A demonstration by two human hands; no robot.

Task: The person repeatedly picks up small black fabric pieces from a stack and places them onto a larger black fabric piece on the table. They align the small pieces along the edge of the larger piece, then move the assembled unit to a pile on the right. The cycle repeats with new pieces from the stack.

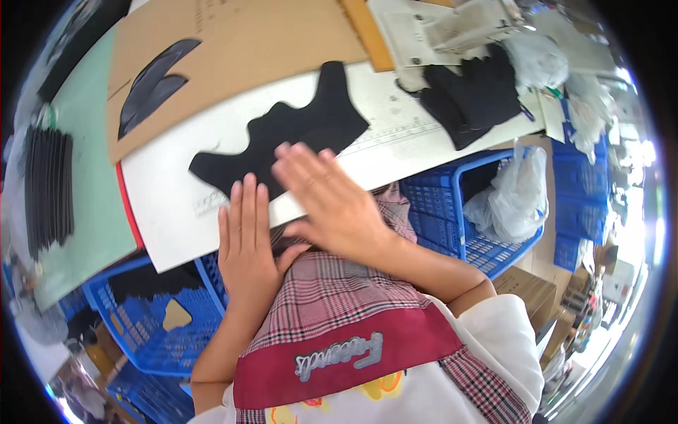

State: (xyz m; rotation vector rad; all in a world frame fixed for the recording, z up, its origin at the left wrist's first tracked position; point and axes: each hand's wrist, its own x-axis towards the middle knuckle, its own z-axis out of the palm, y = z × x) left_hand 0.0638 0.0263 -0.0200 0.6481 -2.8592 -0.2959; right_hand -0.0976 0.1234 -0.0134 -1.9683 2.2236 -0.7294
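Observation:
A flat black cut piece of fabric (282, 134), with curved edges and narrow ends, lies on the white table (169, 233) in front of me. My left hand (246, 230) is laid flat at the near edge of the piece, its fingers stretched out and fingertips at the fabric. Across the piece's near middle rests my right hand (332, 198), also flat with fingers extended and slightly blurred. Neither hand grips anything. Part of the fabric is hidden under the right fingers.
A brown cardboard sheet (240, 49) with dark shiny cut shapes (152, 88) lies beyond. Black gloves (473, 95) lie at the right. Blue baskets (431, 212) flank me below the table. Black pieces are stacked in a row (49, 187) on the green surface (92, 205) at left.

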